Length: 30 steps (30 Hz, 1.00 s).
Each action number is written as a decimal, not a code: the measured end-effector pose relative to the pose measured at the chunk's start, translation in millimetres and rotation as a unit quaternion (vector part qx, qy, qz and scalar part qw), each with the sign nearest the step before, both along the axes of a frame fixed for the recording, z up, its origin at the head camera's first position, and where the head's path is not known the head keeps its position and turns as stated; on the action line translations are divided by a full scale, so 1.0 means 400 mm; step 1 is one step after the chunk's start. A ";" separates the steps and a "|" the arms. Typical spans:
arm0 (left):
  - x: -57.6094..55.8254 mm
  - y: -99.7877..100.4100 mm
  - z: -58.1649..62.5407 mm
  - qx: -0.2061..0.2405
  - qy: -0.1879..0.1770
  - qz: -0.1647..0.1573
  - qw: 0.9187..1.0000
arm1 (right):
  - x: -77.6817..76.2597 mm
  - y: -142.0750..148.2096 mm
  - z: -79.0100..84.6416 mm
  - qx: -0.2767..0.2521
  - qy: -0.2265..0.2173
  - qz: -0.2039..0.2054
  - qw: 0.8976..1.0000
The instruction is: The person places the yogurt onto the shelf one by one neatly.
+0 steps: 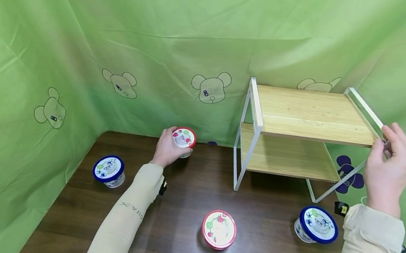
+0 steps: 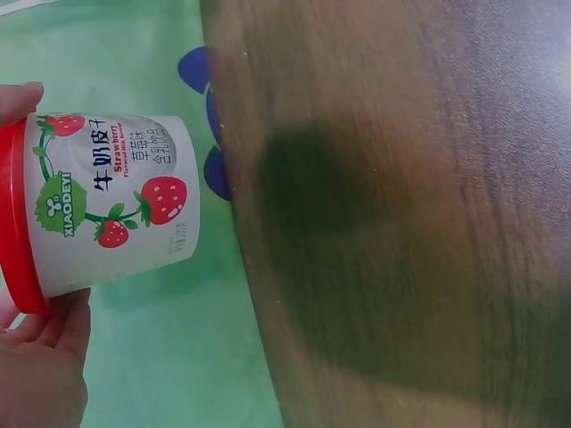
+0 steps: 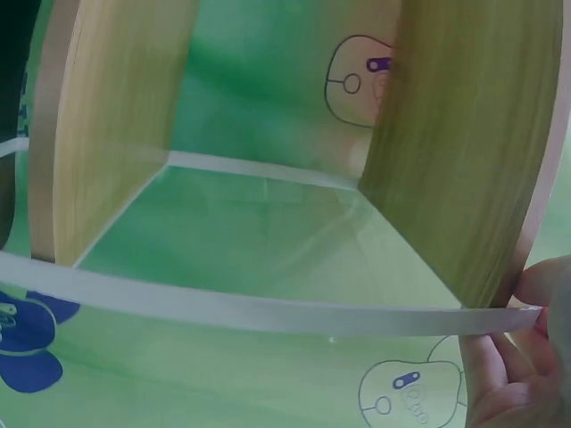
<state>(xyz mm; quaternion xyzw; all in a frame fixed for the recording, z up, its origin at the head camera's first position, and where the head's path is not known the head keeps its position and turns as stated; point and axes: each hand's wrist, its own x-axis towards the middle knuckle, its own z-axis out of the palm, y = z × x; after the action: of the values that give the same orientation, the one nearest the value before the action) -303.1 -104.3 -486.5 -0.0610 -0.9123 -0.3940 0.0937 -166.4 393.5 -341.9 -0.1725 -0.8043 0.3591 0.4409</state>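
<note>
In the head view my left hand (image 1: 169,148) grips a red-lidded strawberry milk tub (image 1: 184,138) around its lid, at the back of the table near the curtain. Strawberry print covers the white side of this tub (image 2: 116,192) in the left wrist view, and a dark shadow lies on the wood apart from its base. On the right, my right hand (image 1: 392,166) pinches the white metal frame of a two-tier wooden shelf (image 1: 316,113) at its upper front corner. The right wrist view shows fingertips (image 3: 484,361) against the frame bar (image 3: 357,316).
A blue-lidded tub (image 1: 108,169) stands at the table's left side, and another blue-lidded tub (image 1: 317,225) in front of the shelf at right. A second red-lidded tub (image 1: 219,229) sits front centre on the brown table (image 1: 173,233). Green curtain (image 1: 160,44) encloses the back and sides.
</note>
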 end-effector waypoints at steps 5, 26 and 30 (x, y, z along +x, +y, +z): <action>0.002 0.005 0.005 0.003 -0.002 0.003 1.000 | 0.001 0.001 0.000 0.018 -0.005 -0.005 1.000; 0.006 0.021 0.131 0.057 0.100 -0.012 0.993 | 0.011 -0.006 0.004 0.005 0.015 0.006 1.000; 0.010 0.031 0.160 0.069 0.127 -0.012 0.989 | 0.018 -0.019 0.015 -0.027 0.016 0.019 0.999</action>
<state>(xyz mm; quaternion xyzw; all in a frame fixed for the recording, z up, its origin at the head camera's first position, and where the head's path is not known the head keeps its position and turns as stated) -299.0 -92.0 -422.5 -0.1145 -0.8630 -0.4459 0.2082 -159.2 385.8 -336.0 -0.1631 -0.7903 0.3914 0.4422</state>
